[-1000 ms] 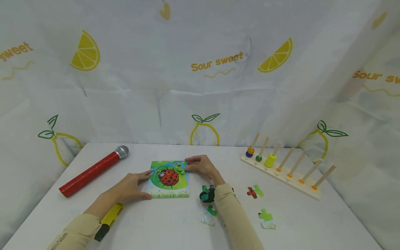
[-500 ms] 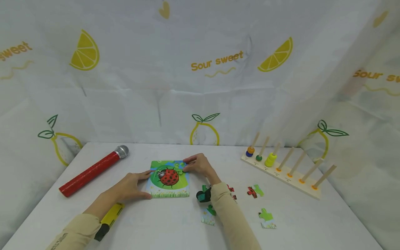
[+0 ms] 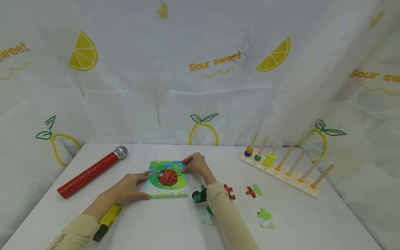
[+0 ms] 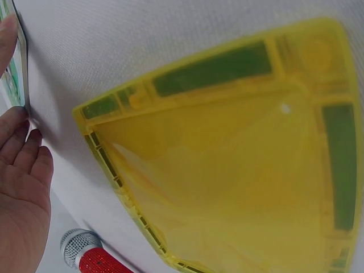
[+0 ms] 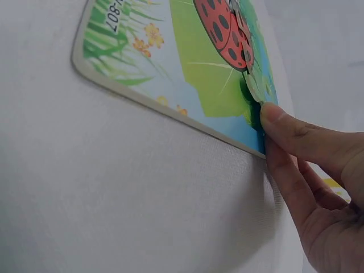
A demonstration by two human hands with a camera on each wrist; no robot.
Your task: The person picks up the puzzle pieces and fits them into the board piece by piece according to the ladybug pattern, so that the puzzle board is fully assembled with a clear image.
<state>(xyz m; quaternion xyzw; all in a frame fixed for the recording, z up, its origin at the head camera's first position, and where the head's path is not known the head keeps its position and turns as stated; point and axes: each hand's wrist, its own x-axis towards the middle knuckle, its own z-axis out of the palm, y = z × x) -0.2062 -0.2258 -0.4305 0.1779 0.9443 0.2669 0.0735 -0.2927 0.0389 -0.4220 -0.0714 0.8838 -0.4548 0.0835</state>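
A square ladybug puzzle board lies on the white table in the head view. My left hand rests along its left edge, index finger higher up and thumb at the lower left corner. At the upper right corner my right hand pinches a green and blue puzzle piece. In the right wrist view the thumb lies on top of that piece, with the fingers at the board's edge. The piece sits slightly raised over the picture there; its exact outline is partly hidden.
Loose puzzle pieces lie right of the board: a red one, a red and green pair, a green one and a pale blue one. A red toy microphone, yellow see-through tile and wooden peg rack stand around.
The green and blue piece, earlier tilted up, now lies flatter at the board's upper right. My right hand has shifted slightly left; the left hand stays on the edge.
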